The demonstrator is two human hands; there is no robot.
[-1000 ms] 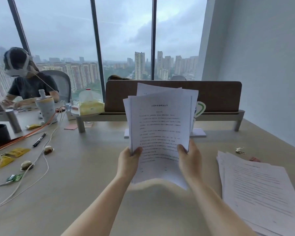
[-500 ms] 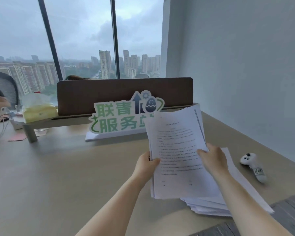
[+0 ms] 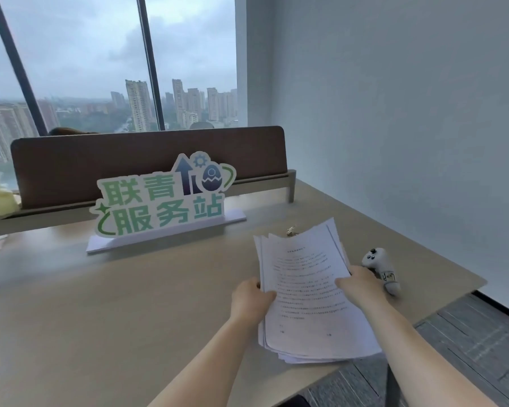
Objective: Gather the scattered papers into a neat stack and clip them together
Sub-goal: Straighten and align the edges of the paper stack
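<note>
Broad beige wooden desk (image 3: 106, 312) runs to grey wall. Brown padded divider panel (image 3: 147, 160) stands along far edge. Green-and-white cut-out sign with Chinese characters (image 3: 162, 201) upright on white base before panel. Loose stack of white printed papers (image 3: 303, 295) at desk's right near corner, edges uneven, lower end overhanging desk edge. Left hand (image 3: 252, 298) grips stack's left edge, fingers curled round it. Right hand (image 3: 357, 284) grips right edge likewise. White handheld controller (image 3: 381, 270) just beside right hand. Small metal binder clips (image 3: 291, 230) beyond stack's top edge.
</note>
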